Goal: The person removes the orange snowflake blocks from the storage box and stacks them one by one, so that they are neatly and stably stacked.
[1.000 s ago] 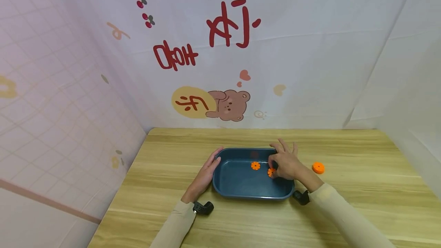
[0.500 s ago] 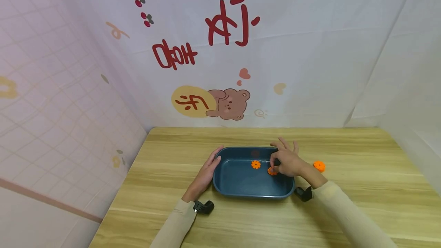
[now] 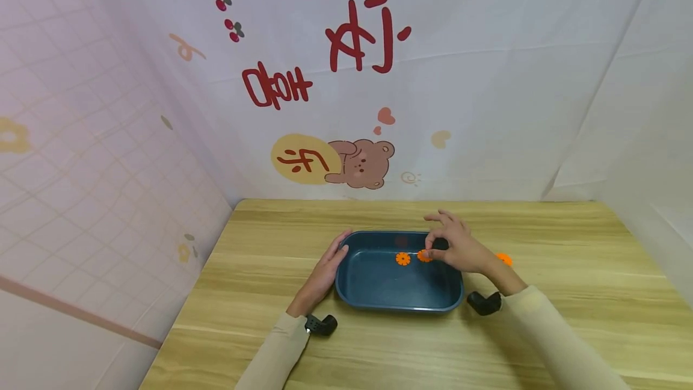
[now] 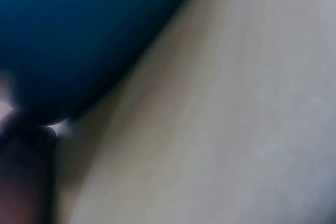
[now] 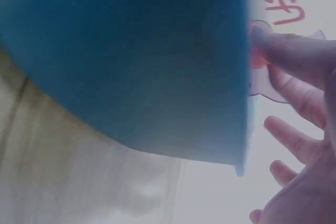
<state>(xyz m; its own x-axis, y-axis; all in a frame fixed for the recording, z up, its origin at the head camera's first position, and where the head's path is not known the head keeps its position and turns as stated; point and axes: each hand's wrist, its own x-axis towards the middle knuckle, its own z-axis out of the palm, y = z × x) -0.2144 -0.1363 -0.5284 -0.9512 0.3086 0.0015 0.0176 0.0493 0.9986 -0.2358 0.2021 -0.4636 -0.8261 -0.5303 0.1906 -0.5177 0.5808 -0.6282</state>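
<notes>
In the head view, a dark blue rectangular tray (image 3: 379, 294) stands on the table. My left hand (image 3: 320, 272) holds its left rim, fingers along the outer side and thumb at the edge. Thumb and index finger of my right hand (image 3: 457, 247) pinch an orange notched disc (image 3: 424, 256) over the tray's right half; the other fingers are spread away. Another orange notched disc (image 3: 403, 259) lies inside on the tray floor. The right wrist view catches the pinched disc (image 5: 257, 59) just past the tray's wall (image 5: 157, 87), which hides part of it.
More orange discs (image 3: 505, 259), seemingly stacked, lie on the wooden table (image 3: 568, 294) right of the tray, partly hidden by the right wrist. A printed white cloth wall (image 3: 487, 155) rises behind the table, with another at the left. The left wrist view is blurred.
My right hand has lifted the pinched disc up from near the tray floor and slightly toward the back. The left hand and the tray have stayed in place.
</notes>
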